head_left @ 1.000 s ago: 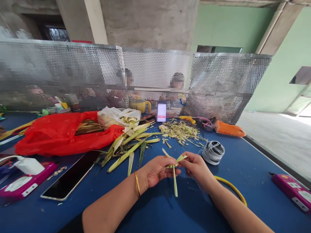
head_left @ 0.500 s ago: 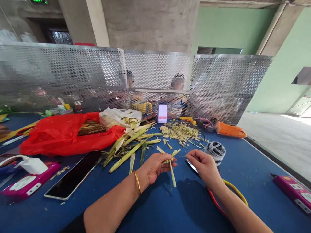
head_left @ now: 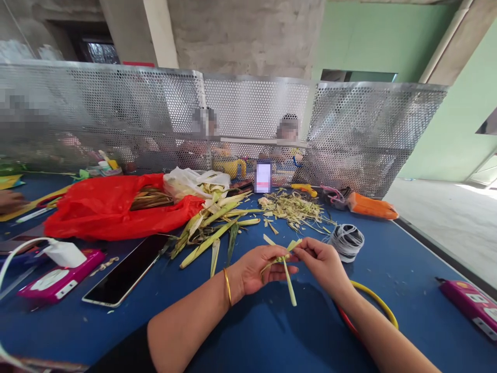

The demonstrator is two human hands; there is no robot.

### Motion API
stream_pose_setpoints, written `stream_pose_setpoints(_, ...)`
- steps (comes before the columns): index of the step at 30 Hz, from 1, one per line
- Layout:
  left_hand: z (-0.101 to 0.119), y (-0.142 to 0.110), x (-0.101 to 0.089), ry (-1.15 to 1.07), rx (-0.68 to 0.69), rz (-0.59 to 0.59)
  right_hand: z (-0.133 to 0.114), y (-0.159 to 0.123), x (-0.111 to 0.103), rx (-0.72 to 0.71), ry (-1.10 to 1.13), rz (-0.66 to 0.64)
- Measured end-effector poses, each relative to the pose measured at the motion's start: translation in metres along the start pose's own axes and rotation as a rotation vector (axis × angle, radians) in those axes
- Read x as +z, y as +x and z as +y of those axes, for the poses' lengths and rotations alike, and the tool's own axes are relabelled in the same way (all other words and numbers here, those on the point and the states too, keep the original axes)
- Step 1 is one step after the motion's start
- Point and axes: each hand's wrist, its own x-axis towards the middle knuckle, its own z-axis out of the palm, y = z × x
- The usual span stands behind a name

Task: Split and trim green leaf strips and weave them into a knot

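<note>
Between the thumb and fingers of my left hand (head_left: 269, 267) is a small bundle of pale green corn husk strips (head_left: 290, 285). Its strips cross and stick out, one of them downward. My right hand (head_left: 320, 259) meets the bundle from the right, thumb and forefinger pinched beside a strip's upper end. A thin thread ran into that pinch half a second ago; now the fingers hide it. Just behind my right hand stands a ball of grey yarn (head_left: 347, 243). A yellow and red loop (head_left: 382, 305) lies partly under my right forearm.
Corn husks (head_left: 212, 243) and a red plastic bag (head_left: 104, 207) lie left, beyond a dark phone (head_left: 124, 269) and a magenta power block (head_left: 62, 277). Husk scraps (head_left: 295, 210) sit before a lit phone (head_left: 263, 177). A perforated metal screen (head_left: 252, 103) closes the back; people sit behind it.
My right hand has come up against the bundle, closing the gap the thread crossed. The shiny metal piece beneath that hand is now hidden. The whole view has shifted slightly.
</note>
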Motion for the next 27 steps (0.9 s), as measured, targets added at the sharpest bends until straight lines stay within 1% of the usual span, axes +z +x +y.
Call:
stream_pose_setpoints(3,-0.001,0.0,-0.001,0.086,0.055,0.034,0.003,-0.001,-0.002,-0.018,-0.035,0.003)
stream_pose_setpoints(7,0.001,-0.001,-0.001,0.13,0.143,0.124,0.004,-0.004,-0.007,-0.022,-0.084,-0.004)
stream_pose_setpoints(9,0.001,0.0,-0.001,0.144,0.171,0.181,0.001,-0.007,-0.01,-0.079,-0.168,0.006)
stream_pose_setpoints(12,0.0,0.002,-0.001,0.216,0.209,0.228,-0.01,-0.011,-0.013,-0.235,-0.336,0.005)
stream_pose_setpoints(15,-0.002,0.002,0.001,0.331,0.212,0.207,-0.024,-0.01,-0.017,-0.344,-0.465,-0.069)
stream_pose_setpoints(18,0.0,-0.003,0.002,0.47,0.196,0.118,-0.033,0.0,-0.02,-0.373,-0.494,-0.199)
stream_pose_setpoints(20,0.002,-0.008,0.003,0.556,0.18,0.027,-0.032,0.011,-0.021,-0.324,-0.417,-0.298)
stream_pose_setpoints(22,0.004,-0.012,0.002,0.587,0.158,-0.074,-0.027,0.021,-0.019,-0.171,-0.223,-0.373)
stream_pose_setpoints(24,0.006,-0.013,0.001,0.56,0.168,-0.137,-0.019,0.027,-0.016,0.001,-0.004,-0.378)
stream_pose_setpoints(25,0.007,-0.013,0.0,0.538,0.191,-0.143,-0.014,0.029,-0.014,0.054,0.069,-0.357)
stream_pose_setpoints(27,0.008,-0.011,0.0,0.507,0.27,-0.113,-0.005,0.029,-0.01,0.097,0.123,-0.306)
